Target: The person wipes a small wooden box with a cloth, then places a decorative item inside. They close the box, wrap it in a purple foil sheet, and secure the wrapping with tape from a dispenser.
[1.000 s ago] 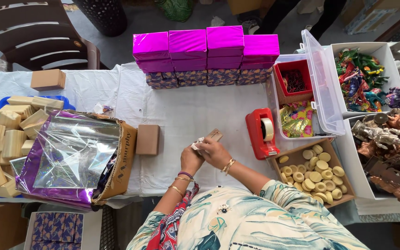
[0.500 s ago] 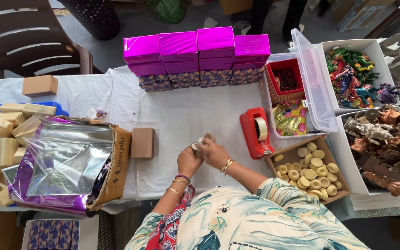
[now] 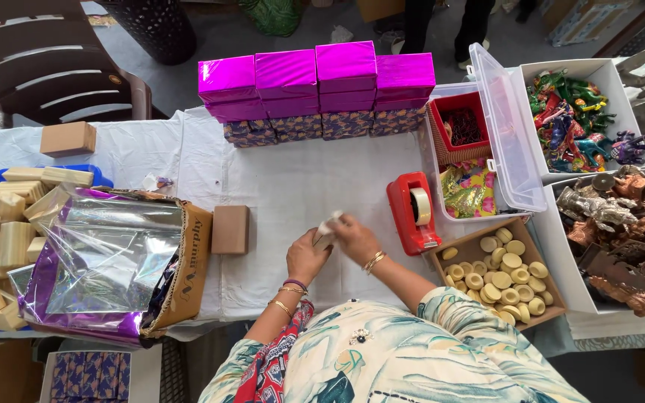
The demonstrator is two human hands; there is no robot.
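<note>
Both my hands meet over the white tablecloth near the table's front. My left hand and my right hand together hold a small tan wooden piece with a bit of white paper or tape on it. A plain brown box lies just left of my left hand. A red tape dispenser stands just right of my right hand.
Shiny magenta boxes are stacked on patterned boxes at the back. A carton of purple and silver foil sheets sits at the left beside wooden blocks. To the right are a tray of round wooden discs, a clear plastic bin and boxes of figurines.
My hands have stayed together on the small piece, turning it a little. The camera has shifted slightly, so the table sits a bit differently in the view.
</note>
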